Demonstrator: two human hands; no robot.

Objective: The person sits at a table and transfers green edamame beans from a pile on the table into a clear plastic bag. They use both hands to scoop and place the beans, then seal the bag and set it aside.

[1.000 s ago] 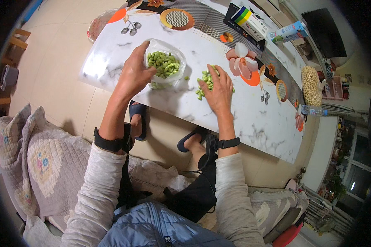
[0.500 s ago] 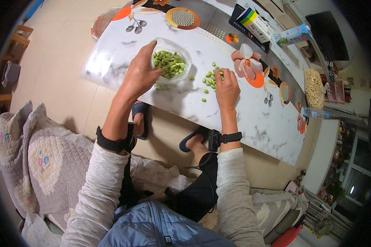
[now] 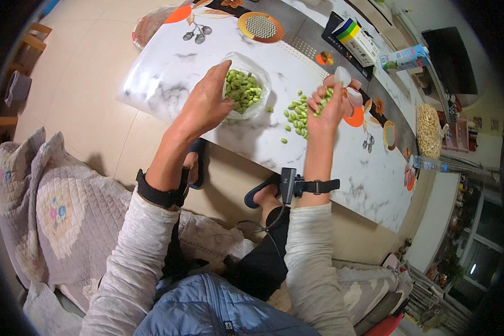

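Note:
A clear plastic bag (image 3: 266, 84) stands open on the marble-patterned table, with many green beans (image 3: 243, 91) inside. My left hand (image 3: 203, 107) grips the left side of its rim, thumb and fingers apart around the edge. To the right, my right hand (image 3: 329, 111) is turned up with its fingers curled around a handful of green beans (image 3: 322, 104). Just left of that hand, loose green beans (image 3: 298, 117) lie scattered on the table. One single bean (image 3: 270, 110) rests between the bag and this scatter.
The white table (image 3: 246, 147) carries printed flowers and discs. At its far right stand a carton (image 3: 357, 43), a dark box (image 3: 331, 29) and a blue-and-white drink carton (image 3: 406, 59). Further right are a bag of pale puffed snacks (image 3: 428, 130) and a plastic bottle (image 3: 429, 164).
My right hand has risen from the table beans and moved right, turning palm up with a handful of beans. My left hand stays at the bag; the whole view has shifted slightly.

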